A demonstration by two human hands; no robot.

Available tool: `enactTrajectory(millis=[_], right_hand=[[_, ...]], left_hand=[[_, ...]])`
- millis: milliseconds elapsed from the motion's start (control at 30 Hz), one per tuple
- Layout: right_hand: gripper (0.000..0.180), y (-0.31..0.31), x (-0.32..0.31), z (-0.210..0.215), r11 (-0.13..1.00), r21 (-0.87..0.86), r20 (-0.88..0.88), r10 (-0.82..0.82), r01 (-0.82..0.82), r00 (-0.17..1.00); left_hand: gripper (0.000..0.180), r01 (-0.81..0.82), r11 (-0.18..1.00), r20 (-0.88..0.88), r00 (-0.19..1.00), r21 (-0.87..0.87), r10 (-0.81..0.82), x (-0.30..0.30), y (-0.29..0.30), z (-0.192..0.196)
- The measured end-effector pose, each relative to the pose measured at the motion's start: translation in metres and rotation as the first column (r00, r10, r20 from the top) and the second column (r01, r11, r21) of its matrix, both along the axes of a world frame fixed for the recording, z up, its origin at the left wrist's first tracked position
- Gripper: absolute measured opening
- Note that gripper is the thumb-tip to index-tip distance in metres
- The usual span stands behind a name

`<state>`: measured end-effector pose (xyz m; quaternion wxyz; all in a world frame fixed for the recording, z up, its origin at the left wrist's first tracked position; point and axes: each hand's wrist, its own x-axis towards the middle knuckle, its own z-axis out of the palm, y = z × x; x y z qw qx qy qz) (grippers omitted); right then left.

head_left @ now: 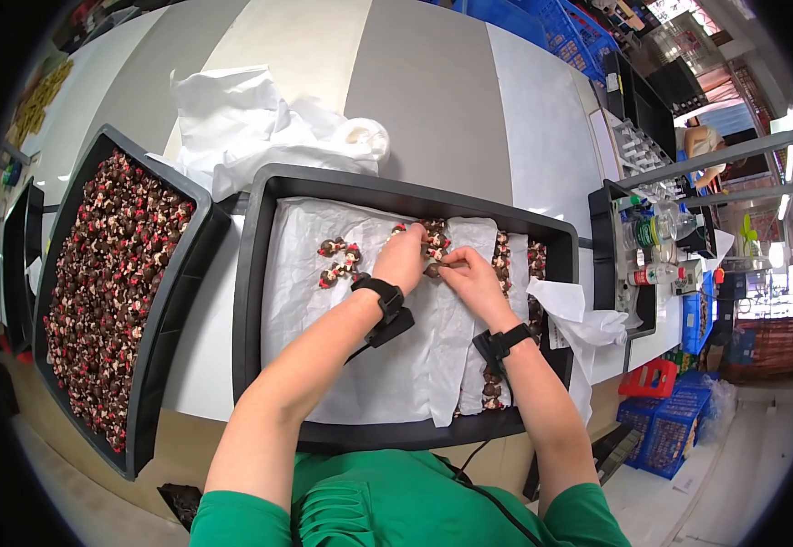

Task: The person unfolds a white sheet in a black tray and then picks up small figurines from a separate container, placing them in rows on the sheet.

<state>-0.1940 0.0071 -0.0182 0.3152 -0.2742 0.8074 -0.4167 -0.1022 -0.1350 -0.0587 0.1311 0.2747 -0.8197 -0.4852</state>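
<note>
A black tray (249, 319) lined with white paper (396, 365) lies in front of me. Small dark brown pieces with red and cream parts stand on the paper in rows toward the tray's right side. Over the middle of the tray, my left hand (402, 261) has its fingers bent down at the top of a row of pieces (435, 239); what its fingertips hold is hidden. Just right of it, my right hand (471, 281) pinches a small dark brown piece (433, 270) between thumb and fingers. A loose cluster of similar pieces (340, 263) rests left of my left hand.
At the left, a second black tray (150, 374) is heaped with the same small pieces (114, 273). Crumpled white paper (232, 128) lies behind the lined tray. More paper (579, 319) hangs over its right edge. Bottles (656, 273) and blue crates (665, 424) are farther right.
</note>
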Motion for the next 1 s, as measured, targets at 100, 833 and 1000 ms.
enactTrajectory(millis=[100, 833, 1000], right_hand=[[0.019, -0.001, 0.001, -0.023, 0.992, -0.092, 0.096, -0.073, 0.082, 0.993], [0.028, -0.019, -0.01, 0.011, 0.907, 0.352, -0.579, 0.404, -0.23, 0.708], [0.029, -0.014, -0.01, 0.0, 0.938, 0.259, -0.614, 0.344, -0.229, 0.711]], left_hand=[[0.029, 0.071, 0.997, 0.035, 0.997, 0.028, -0.072, 0.015, 0.002, 0.013], [0.034, 0.265, 0.935, 0.144, 0.961, -0.237, -0.236, 0.038, 0.009, 0.028], [0.03, 0.277, 0.934, 0.148, 0.957, -0.225, -0.249, 0.041, 0.009, 0.029]])
